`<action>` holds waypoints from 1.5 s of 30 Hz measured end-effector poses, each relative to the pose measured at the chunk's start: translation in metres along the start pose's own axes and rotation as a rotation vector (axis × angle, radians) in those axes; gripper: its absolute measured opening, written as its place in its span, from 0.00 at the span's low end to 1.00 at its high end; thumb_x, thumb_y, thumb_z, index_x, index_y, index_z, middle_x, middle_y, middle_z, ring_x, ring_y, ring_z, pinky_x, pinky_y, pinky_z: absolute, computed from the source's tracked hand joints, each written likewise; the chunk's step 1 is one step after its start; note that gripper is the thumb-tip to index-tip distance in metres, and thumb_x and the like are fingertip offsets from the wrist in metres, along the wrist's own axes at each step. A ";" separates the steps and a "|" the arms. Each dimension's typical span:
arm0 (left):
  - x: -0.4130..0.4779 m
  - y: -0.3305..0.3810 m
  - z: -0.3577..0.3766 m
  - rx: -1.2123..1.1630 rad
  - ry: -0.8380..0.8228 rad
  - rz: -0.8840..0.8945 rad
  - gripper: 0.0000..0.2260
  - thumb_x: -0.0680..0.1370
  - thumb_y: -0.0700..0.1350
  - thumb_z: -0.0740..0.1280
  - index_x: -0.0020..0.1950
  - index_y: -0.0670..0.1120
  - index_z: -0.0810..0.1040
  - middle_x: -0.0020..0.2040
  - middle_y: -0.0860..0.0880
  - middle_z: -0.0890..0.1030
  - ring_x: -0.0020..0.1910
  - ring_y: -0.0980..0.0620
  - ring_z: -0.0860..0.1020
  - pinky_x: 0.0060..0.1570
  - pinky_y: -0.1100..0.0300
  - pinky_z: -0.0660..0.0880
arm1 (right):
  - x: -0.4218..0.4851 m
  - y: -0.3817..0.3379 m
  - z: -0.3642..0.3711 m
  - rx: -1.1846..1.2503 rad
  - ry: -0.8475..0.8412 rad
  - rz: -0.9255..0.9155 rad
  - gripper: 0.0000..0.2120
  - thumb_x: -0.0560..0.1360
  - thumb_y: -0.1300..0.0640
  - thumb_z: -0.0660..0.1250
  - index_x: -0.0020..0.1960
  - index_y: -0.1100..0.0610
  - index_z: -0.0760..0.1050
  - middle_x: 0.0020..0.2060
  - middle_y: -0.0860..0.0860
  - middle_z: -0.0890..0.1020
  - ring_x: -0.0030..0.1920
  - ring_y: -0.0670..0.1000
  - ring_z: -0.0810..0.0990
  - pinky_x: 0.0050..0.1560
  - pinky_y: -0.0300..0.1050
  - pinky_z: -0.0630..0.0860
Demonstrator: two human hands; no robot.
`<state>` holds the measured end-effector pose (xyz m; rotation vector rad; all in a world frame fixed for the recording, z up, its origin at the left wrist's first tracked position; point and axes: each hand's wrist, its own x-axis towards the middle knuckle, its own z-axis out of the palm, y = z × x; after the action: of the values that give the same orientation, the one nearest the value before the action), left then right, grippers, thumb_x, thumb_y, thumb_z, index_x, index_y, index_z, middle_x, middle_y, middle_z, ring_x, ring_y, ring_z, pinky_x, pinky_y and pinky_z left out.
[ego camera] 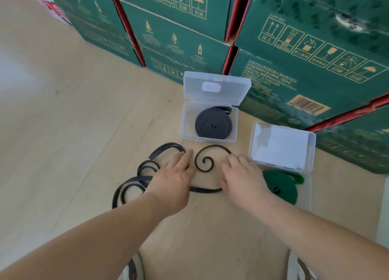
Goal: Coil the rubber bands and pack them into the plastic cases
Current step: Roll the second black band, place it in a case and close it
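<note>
Nearest: left hand (172, 180) flat on the floor (63, 132), fingers straight and together, gripping nothing, tips just beside the started spiral of the black band (207, 160). Right hand (244, 180) opposite, fingers bent down at the knuckles onto the spiral's outer arc, thumb just beside the tail. Tips hidden, so cannot tell whether pinching or only pressing.

Between the two sets of fingers: only a couple of loose turns wound. Left of the left fingers and under that wrist: slack black loops, uncoiled, apparently the rest of the same band.

Right of the right fingers: green band (282, 187) coiled, lying in a clear case (307, 195), lid raised. Beyond the fingertips: second case (183, 119), lid up, grey band (213, 122) coiled inside, end loop loose against the far wall. Behind both: stacked green cartons (294, 58).

Progress, as judged: two bands coiled and packed, third barely begun. Both lids yet to shut. No third case in view.
</note>
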<state>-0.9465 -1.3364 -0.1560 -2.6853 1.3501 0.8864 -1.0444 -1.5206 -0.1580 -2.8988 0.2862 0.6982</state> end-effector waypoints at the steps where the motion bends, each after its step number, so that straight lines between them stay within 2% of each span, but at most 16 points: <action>1: 0.003 0.002 0.000 0.014 -0.010 0.057 0.21 0.79 0.43 0.61 0.73 0.50 0.70 0.84 0.47 0.47 0.82 0.46 0.48 0.77 0.50 0.60 | 0.002 -0.003 -0.001 -0.009 -0.007 0.018 0.18 0.80 0.46 0.63 0.65 0.56 0.73 0.62 0.53 0.72 0.65 0.58 0.71 0.65 0.52 0.69; 3: 0.010 0.007 0.002 0.038 -0.084 0.125 0.21 0.79 0.42 0.62 0.72 0.51 0.70 0.84 0.48 0.45 0.83 0.46 0.47 0.79 0.49 0.55 | 0.006 -0.008 -0.005 -0.007 -0.018 0.049 0.17 0.80 0.46 0.62 0.64 0.55 0.73 0.62 0.53 0.71 0.65 0.58 0.71 0.62 0.53 0.71; 8: 0.018 0.019 0.010 0.081 -0.224 0.092 0.24 0.79 0.44 0.65 0.75 0.47 0.67 0.83 0.50 0.44 0.79 0.45 0.55 0.75 0.49 0.62 | 0.016 -0.009 -0.010 0.074 0.016 0.060 0.15 0.82 0.47 0.59 0.63 0.53 0.73 0.62 0.51 0.71 0.63 0.56 0.71 0.54 0.52 0.73; 10: 0.019 0.020 0.006 0.095 -0.209 0.080 0.24 0.78 0.44 0.65 0.74 0.46 0.67 0.81 0.48 0.52 0.74 0.45 0.62 0.71 0.50 0.68 | 0.017 -0.008 -0.009 0.134 0.024 0.039 0.14 0.81 0.48 0.60 0.63 0.52 0.74 0.63 0.49 0.72 0.64 0.54 0.72 0.54 0.51 0.73; 13: 0.018 0.016 0.001 0.077 -0.206 0.065 0.22 0.77 0.44 0.65 0.72 0.47 0.70 0.70 0.48 0.64 0.66 0.46 0.68 0.64 0.51 0.72 | 0.018 -0.006 -0.004 0.230 0.010 0.006 0.15 0.80 0.50 0.63 0.65 0.51 0.74 0.63 0.47 0.73 0.65 0.53 0.71 0.56 0.51 0.76; 16: 0.013 0.011 0.000 -0.018 -0.174 0.063 0.19 0.78 0.42 0.63 0.69 0.48 0.72 0.65 0.50 0.68 0.65 0.47 0.70 0.62 0.52 0.74 | 0.016 -0.008 0.003 0.280 -0.044 -0.027 0.16 0.79 0.51 0.65 0.67 0.49 0.73 0.63 0.46 0.74 0.65 0.53 0.72 0.58 0.51 0.76; 20: 0.008 0.005 0.002 -0.089 -0.068 0.012 0.12 0.78 0.41 0.63 0.61 0.48 0.75 0.61 0.51 0.69 0.60 0.48 0.72 0.47 0.54 0.74 | 0.014 -0.007 0.008 0.327 0.052 0.029 0.14 0.78 0.49 0.67 0.63 0.50 0.73 0.59 0.48 0.73 0.58 0.53 0.75 0.47 0.50 0.76; 23: 0.010 -0.001 0.001 -0.103 -0.009 -0.005 0.12 0.77 0.41 0.64 0.60 0.49 0.75 0.65 0.51 0.66 0.63 0.49 0.70 0.50 0.52 0.78 | 0.017 -0.003 0.012 0.385 0.061 0.036 0.15 0.78 0.47 0.68 0.63 0.48 0.73 0.59 0.45 0.73 0.57 0.52 0.76 0.48 0.50 0.77; 25: 0.009 -0.004 0.003 -0.093 -0.025 0.013 0.15 0.77 0.41 0.64 0.64 0.49 0.74 0.71 0.50 0.64 0.69 0.48 0.67 0.56 0.52 0.77 | 0.019 -0.005 0.013 0.522 0.074 0.028 0.16 0.77 0.48 0.69 0.64 0.46 0.73 0.60 0.43 0.73 0.58 0.50 0.77 0.52 0.52 0.79; 27: 0.008 -0.003 0.006 -0.067 -0.080 0.054 0.17 0.78 0.41 0.64 0.67 0.50 0.74 0.77 0.49 0.62 0.75 0.47 0.62 0.65 0.50 0.73 | 0.023 -0.010 0.015 0.566 0.066 0.007 0.24 0.76 0.49 0.69 0.71 0.43 0.68 0.66 0.41 0.71 0.65 0.47 0.74 0.57 0.51 0.78; 29: 0.006 -0.001 0.011 -0.006 -0.133 0.081 0.18 0.78 0.42 0.65 0.69 0.49 0.75 0.81 0.46 0.58 0.80 0.47 0.56 0.72 0.50 0.67 | 0.028 -0.013 0.018 0.480 0.035 -0.005 0.28 0.76 0.50 0.69 0.74 0.41 0.66 0.66 0.41 0.69 0.65 0.47 0.72 0.55 0.50 0.78; 31: 0.003 0.001 0.013 0.026 -0.136 0.082 0.19 0.78 0.42 0.65 0.70 0.47 0.75 0.81 0.46 0.56 0.81 0.47 0.53 0.74 0.50 0.63 | 0.033 -0.013 0.021 0.333 0.035 -0.017 0.22 0.76 0.51 0.70 0.68 0.43 0.71 0.61 0.44 0.69 0.61 0.50 0.73 0.49 0.49 0.79; 35: 0.001 -0.009 0.015 -0.009 -0.068 0.060 0.16 0.76 0.40 0.65 0.63 0.48 0.77 0.73 0.50 0.66 0.76 0.50 0.62 0.67 0.53 0.72 | 0.037 -0.013 0.024 0.241 0.104 -0.031 0.07 0.77 0.54 0.68 0.53 0.51 0.73 0.53 0.49 0.70 0.53 0.54 0.73 0.41 0.51 0.76; 40: 0.000 -0.003 0.010 -0.002 -0.157 0.053 0.18 0.78 0.41 0.65 0.68 0.47 0.76 0.76 0.48 0.64 0.79 0.49 0.58 0.70 0.50 0.70 | 0.038 0.001 0.028 0.244 0.088 0.006 0.13 0.77 0.56 0.68 0.59 0.49 0.69 0.58 0.48 0.74 0.54 0.55 0.76 0.46 0.54 0.78; 43: -0.005 -0.001 0.009 0.080 -0.222 0.069 0.19 0.78 0.42 0.66 0.69 0.45 0.75 0.76 0.46 0.64 0.80 0.47 0.56 0.72 0.48 0.67 | 0.037 0.002 0.027 0.242 0.132 -0.005 0.06 0.79 0.54 0.65 0.54 0.52 0.72 0.51 0.50 0.77 0.49 0.58 0.78 0.41 0.51 0.75; 45: -0.009 -0.004 0.008 0.158 -0.277 0.090 0.20 0.78 0.43 0.67 0.71 0.45 0.75 0.78 0.45 0.62 0.82 0.46 0.51 0.76 0.47 0.62 | 0.035 -0.001 0.024 0.281 0.174 0.001 0.04 0.78 0.54 0.65 0.49 0.54 0.74 0.46 0.49 0.75 0.47 0.56 0.77 0.38 0.48 0.73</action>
<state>-0.9521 -1.3254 -0.1592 -2.3009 1.4191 1.0629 -1.0240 -1.5200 -0.1951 -2.6909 0.3730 0.3707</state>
